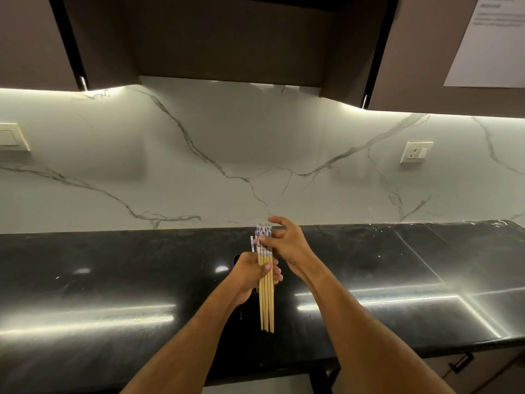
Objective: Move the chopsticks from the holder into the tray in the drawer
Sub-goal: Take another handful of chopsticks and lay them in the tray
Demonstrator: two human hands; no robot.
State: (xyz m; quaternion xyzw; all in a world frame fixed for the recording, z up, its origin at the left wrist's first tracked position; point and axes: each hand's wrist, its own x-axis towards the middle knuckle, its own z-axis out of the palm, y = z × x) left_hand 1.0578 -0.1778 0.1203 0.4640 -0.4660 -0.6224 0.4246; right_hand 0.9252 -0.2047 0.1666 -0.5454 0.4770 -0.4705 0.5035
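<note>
A bundle of several wooden chopsticks (267, 302) with blue-and-white patterned tops stands upright above the black counter. My left hand (252, 275) grips the bundle around its middle. My right hand (284, 240) pinches the patterned tops, fingers curled over them, one finger lifted. One more patterned top pokes up just left of the bundle. A dark holder (237, 260) is mostly hidden behind my left hand. The drawer and its tray are out of view.
A glossy black countertop (113, 280) runs left to right, its front edge near the bottom. Behind it rises a white marble backsplash (227, 155) with a socket (416, 152) at right and a switch plate (11, 137) at left. Dark cabinets hang overhead. A black handle (461, 362) shows at lower right.
</note>
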